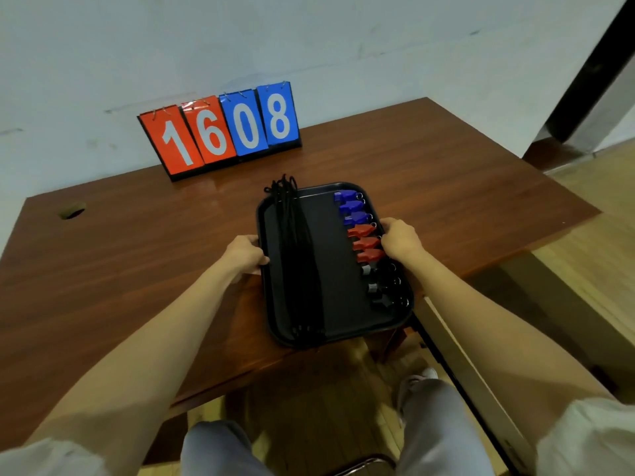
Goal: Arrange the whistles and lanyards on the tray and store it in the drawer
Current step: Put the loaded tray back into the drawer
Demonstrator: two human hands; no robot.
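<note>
- Your left hand (245,254) grips the left rim of the black tray (338,269), with the fingers curled round the edge.
- Your right hand (400,240) grips the right rim, with the fingers curled over the edge just beside the red whistles (366,243).
- The tray sits at the near right part of the brown table (137,262). Its near right corner reaches past the table's near edge. You cannot tell whether the tray rests on the wood or is held just above it.
- The black lanyards (299,255) lie in one straight bundle along the left side of the tray. Their far loops reach over the far rim.
- The whistles form one column along the right side of the tray. The blue whistles (352,207) are farthest, the red ones are in the middle, and the black whistles (381,286) are nearest you.
- The middle strip of the tray, between lanyards and whistles, is bare.
- A flip scoreboard (223,128) stands at the far edge of the table against the wall and reads 1608, with two red cards and two blue cards.
- A small hole (72,211) is cut in the table top at the far left.
- A pale long panel (457,352) runs below the table's near right corner. You cannot tell what it belongs to.
</note>
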